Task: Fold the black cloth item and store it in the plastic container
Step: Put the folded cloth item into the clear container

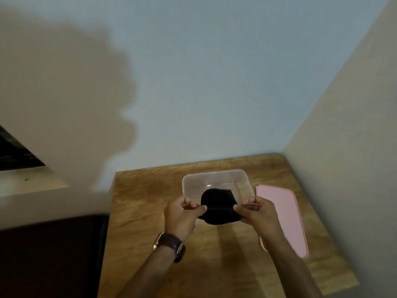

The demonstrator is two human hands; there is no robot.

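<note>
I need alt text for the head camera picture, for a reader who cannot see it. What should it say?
Two hands, left and right, pinch a black cloth between them, above the near edge of an open clear container on a wooden table. A pink lid lies flat to the container's right, and the left wrist wears a watch.

My hands in view: two, left hand (181,214) and right hand (256,211). Black cloth (219,208) between them: one. Clear plastic container (214,179): one. Pink lid (283,218): one. Wooden table (146,211): one. Wristwatch (171,246) on my left wrist: one. Dark chair (51,254) beside table: one.
</note>
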